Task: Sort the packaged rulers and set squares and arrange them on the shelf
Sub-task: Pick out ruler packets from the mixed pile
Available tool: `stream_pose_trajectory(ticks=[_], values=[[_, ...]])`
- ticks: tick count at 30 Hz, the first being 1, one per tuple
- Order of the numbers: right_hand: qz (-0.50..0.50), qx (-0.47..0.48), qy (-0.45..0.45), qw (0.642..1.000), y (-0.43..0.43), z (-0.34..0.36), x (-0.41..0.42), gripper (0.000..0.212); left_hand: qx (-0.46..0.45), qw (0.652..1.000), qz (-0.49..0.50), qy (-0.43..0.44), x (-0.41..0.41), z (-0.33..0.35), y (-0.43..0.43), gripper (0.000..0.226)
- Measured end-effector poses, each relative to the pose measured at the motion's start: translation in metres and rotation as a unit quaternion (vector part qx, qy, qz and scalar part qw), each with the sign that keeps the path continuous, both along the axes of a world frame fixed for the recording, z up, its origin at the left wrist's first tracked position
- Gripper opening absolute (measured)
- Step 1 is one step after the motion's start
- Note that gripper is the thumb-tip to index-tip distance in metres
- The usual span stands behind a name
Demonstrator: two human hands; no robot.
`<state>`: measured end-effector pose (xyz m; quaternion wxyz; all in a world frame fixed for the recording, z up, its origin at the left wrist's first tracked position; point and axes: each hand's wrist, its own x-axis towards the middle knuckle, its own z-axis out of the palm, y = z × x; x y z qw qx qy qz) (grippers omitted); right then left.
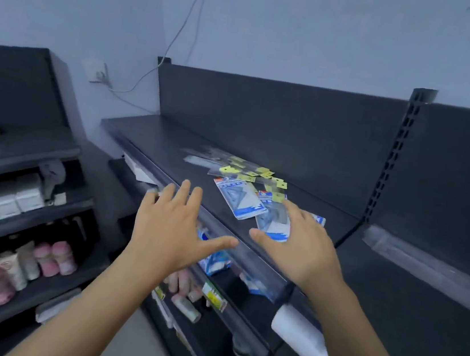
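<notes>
Head: set-square packs (240, 198) flat, headers toward back-left.

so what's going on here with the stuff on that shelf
A person is reaching both bare hands toward a loose pile of packets on the dark grey metal shelf. The left hand and right hand are open with fingers spread, gripping nothing. Blue-and-white set square packets lie nearest; clear ruler sleeves with yellow tags lie jumbled behind them. Nothing looks sorted yet.

Probably a shop: dark display shelving (265, 116) holding goods.
</notes>
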<state>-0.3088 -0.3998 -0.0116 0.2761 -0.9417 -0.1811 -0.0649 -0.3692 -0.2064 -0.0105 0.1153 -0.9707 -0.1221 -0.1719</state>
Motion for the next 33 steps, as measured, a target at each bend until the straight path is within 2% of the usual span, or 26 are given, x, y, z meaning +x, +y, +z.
stream_pose_trajectory(ticks=[9, 14, 18, 22, 25, 27, 30, 33], values=[[-0.038, -0.002, -0.016, 0.999, 0.104, -0.009, 0.151, 0.073, -0.019, 0.999, -0.013, 0.031, 0.174, -0.005, 0.112, 0.127], [-0.045, -0.061, 0.012, 0.997, 0.153, -0.023, 0.198, 0.072, -0.037, 0.996, -0.033, 0.079, 0.248, -0.014, 0.165, 0.127], [-0.095, -0.115, 0.015, 0.989, 0.187, -0.034, 0.234, 0.063, -0.068, 0.986, -0.078, 0.130, 0.313, -0.033, 0.198, 0.102], [-0.137, -0.139, 0.026, 0.981, 0.226, -0.040, 0.267, 0.054, -0.088, 0.962, -0.175, 0.191, 0.373, -0.052, 0.206, 0.084], [-0.187, -0.173, 0.035, 0.966, 0.250, -0.043, 0.291, 0.055, -0.062, 0.948, -0.250, 0.187, 0.412, -0.058, 0.208, 0.073], [-0.232, -0.194, 0.021, 0.953, 0.257, -0.041, 0.306, 0.055, -0.044, 0.938, -0.300, 0.167, 0.437, -0.052, 0.211, 0.056], [-0.281, -0.186, 0.014, 0.941, 0.257, -0.042, 0.324, 0.051, -0.037, 0.906, -0.383, 0.176, 0.474, -0.043, 0.219, 0.027], [-0.308, -0.173, 0.004, 0.936, 0.253, -0.053, 0.327, 0.046, -0.103, 0.862, -0.446, 0.217, 0.499, -0.048, 0.224, 0.032]])
